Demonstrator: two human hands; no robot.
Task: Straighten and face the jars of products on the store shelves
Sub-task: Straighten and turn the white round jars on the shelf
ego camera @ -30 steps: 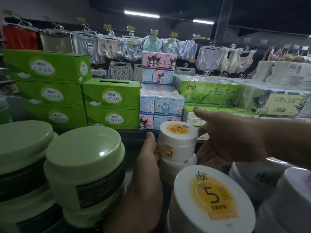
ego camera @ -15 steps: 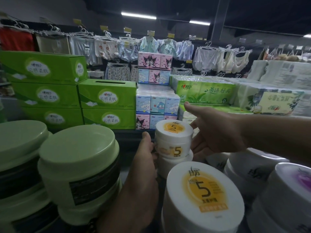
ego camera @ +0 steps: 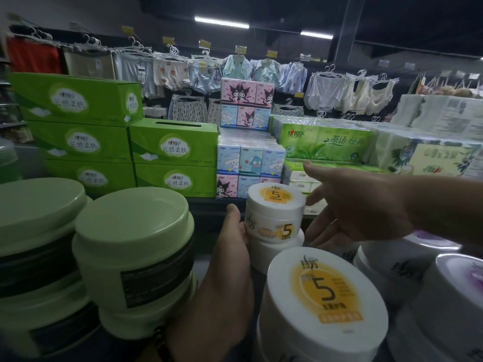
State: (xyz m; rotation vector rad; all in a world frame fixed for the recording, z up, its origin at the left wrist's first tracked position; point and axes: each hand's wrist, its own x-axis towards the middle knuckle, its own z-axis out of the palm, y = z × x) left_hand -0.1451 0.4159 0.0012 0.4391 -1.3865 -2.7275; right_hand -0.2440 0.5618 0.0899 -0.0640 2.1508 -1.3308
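Fingers (ego camera: 315, 198) of the right hand (ego camera: 360, 212) are stretched out and loose, grasping nothing. One tip touches the right edge of the lid of the small white round plastic jar with a yellow label (ego camera: 274, 218). The index finger reaches past it toward the far left, and the lower fingers lie just beside the second white jar (ego camera: 277, 250) underneath.

The left hand (ego camera: 230, 259) grasps the small jar from its left side. Its thumb stands upright along the wall, and the other fingers go behind the jar, out of sight.

That jar stands upright in the middle of the scene, long axis vertical, stacked squarely on the second white jar. Its printed "5" faces near and a little right. The round yellow sticker on its lid faces up.

Just near it sits a large white jar lid with a yellow "5" sticker (ego camera: 324, 296), close under the right forearm. White jars with purple marks (ego camera: 444, 280) crowd the right. Two stacks of pale green lidded jars (ego camera: 133, 246) stand to the left. A dark gap between them and the white jars is filled by the left forearm.

On the far side a dark strip of shelf (ego camera: 209, 205) lies open behind the small jar. Beyond it stand green tissue boxes (ego camera: 172, 147), cartoon tissue packs (ego camera: 248, 160) and green-wrapped tissue bundles (ego camera: 324, 139).
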